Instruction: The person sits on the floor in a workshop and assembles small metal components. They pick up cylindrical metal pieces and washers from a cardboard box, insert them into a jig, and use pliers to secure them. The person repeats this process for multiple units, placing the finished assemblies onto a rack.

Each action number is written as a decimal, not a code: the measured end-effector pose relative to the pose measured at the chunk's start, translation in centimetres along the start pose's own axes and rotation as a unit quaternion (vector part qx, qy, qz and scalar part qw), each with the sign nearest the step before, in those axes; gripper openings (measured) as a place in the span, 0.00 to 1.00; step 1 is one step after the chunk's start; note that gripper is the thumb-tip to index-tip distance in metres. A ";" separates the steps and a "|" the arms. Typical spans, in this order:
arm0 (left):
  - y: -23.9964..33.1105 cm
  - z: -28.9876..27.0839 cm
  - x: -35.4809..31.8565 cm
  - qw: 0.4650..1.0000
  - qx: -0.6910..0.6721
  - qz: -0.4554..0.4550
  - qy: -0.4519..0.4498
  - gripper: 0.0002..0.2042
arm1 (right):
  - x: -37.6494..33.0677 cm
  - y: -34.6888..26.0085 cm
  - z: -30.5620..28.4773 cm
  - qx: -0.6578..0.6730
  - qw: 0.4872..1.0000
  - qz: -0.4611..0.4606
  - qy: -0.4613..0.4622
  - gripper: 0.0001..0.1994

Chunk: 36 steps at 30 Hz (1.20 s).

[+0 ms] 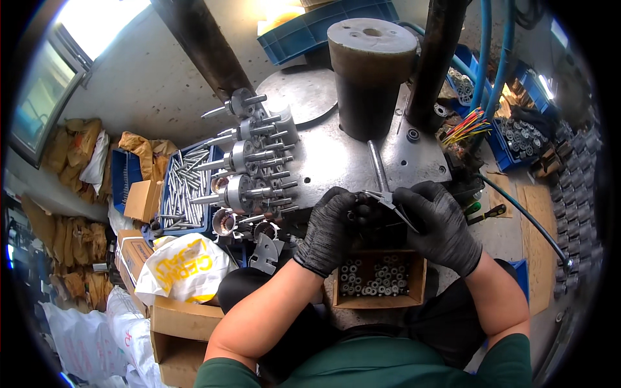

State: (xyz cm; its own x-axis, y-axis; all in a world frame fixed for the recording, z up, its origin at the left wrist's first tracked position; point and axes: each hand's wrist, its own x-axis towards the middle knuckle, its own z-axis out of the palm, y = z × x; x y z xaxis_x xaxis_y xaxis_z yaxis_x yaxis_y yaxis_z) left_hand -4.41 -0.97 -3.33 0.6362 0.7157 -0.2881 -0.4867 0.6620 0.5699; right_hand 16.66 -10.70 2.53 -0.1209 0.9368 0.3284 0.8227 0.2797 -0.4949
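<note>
Metal pliers (pixel 388 200) sit gripped in the right hand (pixel 440 226) — left hand (pixel 331 226) closed beside their tips.

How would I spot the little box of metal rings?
Find the big dark cylinder on the steel plate, then drop down past both gloved hands. The small brown box sits just below them, the only box filled with tiny silver rings.

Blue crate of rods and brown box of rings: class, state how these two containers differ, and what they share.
The blue crate is plastic and sits to the left of the left hand; the brown box looks like cardboard and sits just below both hands. The blue crate holds long metal rods lying lengthwise; the brown box holds small metal rings, loosely heaped. Both are open-topped and hold silvery metal parts.
</note>
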 end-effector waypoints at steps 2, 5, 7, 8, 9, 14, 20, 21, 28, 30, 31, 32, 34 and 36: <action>0.2 0.1 -0.1 1.000 0.007 0.012 -0.002 0.09 | 0.1 0.2 0.1 -0.040 0.998 -0.045 0.015 0.31; 0.0 -0.4 0.3 1.000 0.018 0.021 0.014 0.09 | 0.2 0.2 0.1 -0.050 0.996 -0.075 0.027 0.31; 0.0 -0.2 0.3 1.000 0.005 0.020 0.016 0.07 | 0.3 0.2 0.1 -0.054 0.994 -0.089 0.028 0.30; 0.0 -0.1 0.2 1.000 -0.001 0.020 0.019 0.07 | 0.3 0.1 0.2 -0.056 0.994 -0.093 0.030 0.30; 0.0 -0.3 0.2 1.000 0.000 0.020 0.011 0.07 | 0.4 0.1 0.2 -0.058 0.993 -0.097 0.032 0.30; 0.0 0.1 0.0 0.999 -0.010 0.028 0.010 0.06 | 0.3 0.2 0.5 -0.056 0.994 -0.090 0.035 0.30; 0.2 -0.4 0.0 1.000 0.007 0.009 -0.002 0.07 | 0.2 0.2 0.5 -0.044 0.996 -0.070 0.034 0.31; 0.1 -0.5 0.1 1.000 0.007 0.012 0.002 0.07 | 0.3 0.2 0.5 -0.047 0.996 -0.068 0.032 0.31; 0.0 0.3 -0.3 0.996 0.071 0.043 0.023 0.10 | 0.3 0.3 0.4 -0.074 0.994 -0.079 0.023 0.30; 0.2 0.6 -0.6 0.994 0.093 0.053 0.030 0.11 | 0.4 0.2 0.2 -0.057 0.997 -0.060 0.000 0.29; 0.3 0.7 -0.7 0.994 0.086 0.052 0.031 0.11 | 0.5 0.1 0.2 -0.048 0.997 -0.051 -0.012 0.29; 0.4 0.8 -0.8 0.995 0.079 0.052 0.031 0.11 | 0.5 -0.1 0.1 -0.032 0.999 -0.028 -0.019 0.28; -1.1 -0.3 -0.4 0.966 0.210 0.144 0.031 0.10 | 1.1 -0.8 -0.1 0.000 0.999 0.005 -0.035 0.27; -0.7 0.9 -0.2 0.940 0.300 0.157 0.048 0.10 | 1.9 -1.2 -0.3 0.051 0.997 0.028 -0.040 0.26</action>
State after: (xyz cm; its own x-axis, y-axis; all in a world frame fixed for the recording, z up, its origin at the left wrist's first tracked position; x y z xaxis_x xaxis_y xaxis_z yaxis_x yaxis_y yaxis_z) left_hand -3.69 -1.73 -3.00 0.4473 0.8904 -0.0840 -0.1978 0.1901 0.9617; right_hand 15.62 -9.29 3.97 -0.1234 0.9643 0.2341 0.7692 0.2420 -0.5914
